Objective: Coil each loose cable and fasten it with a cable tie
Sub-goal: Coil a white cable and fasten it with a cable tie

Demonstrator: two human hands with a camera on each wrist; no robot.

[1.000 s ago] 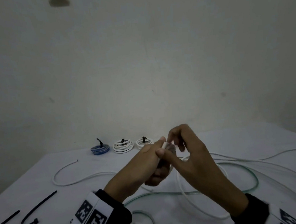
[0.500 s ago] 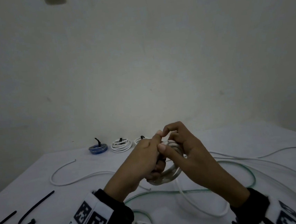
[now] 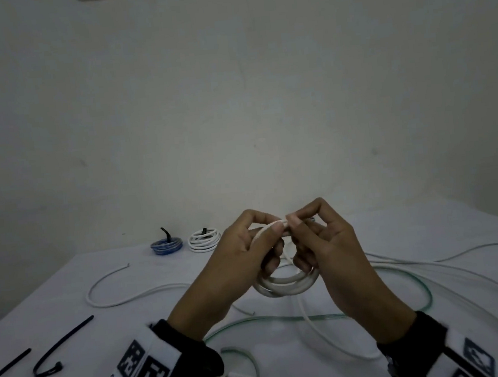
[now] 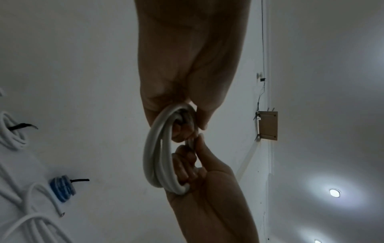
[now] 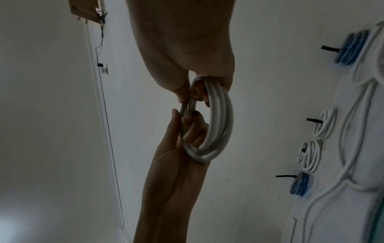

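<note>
A white cable coil of several loops hangs between both hands above the table. My left hand pinches the top of the loops, its lower fingers curled through the ring. My right hand pinches the same top strand from the right, with fingers hooked inside the coil. In the left wrist view the coil spans from one palm to the other; the right wrist view shows the coil the same way. A loose white tail drops from the coil to the table. Black cable ties lie at the left.
Tied coils stand at the table's far edge: a blue coil and a white coil. A loose white cable curves on the left. A greenish clear cable and more white cable sprawl across the right side.
A second ago both hands pinched a cable end with no coil showing. Now a ring of several loops hangs between them, and the hands sit slightly apart.
</note>
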